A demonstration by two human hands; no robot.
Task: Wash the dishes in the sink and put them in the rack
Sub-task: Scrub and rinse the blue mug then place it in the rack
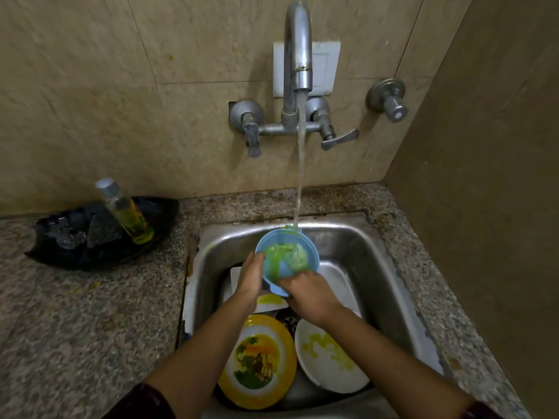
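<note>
- While water [299, 176] runs, my left grip [251, 276] and right grip [311, 294] both grasp the blue bowl [287, 258].
- I judge it early: yellow plate [257, 361] and white plate [329, 358] wait in the sink [363, 252].

The bowl [286, 257] over the grey steel sink [357, 246] is light blue, smeared pale green inside. At the sink's front, the picture plate [257, 361] is yellow-rimmed with a green-orange scene; the white plate [329, 358] bears yellow streaks.
</note>
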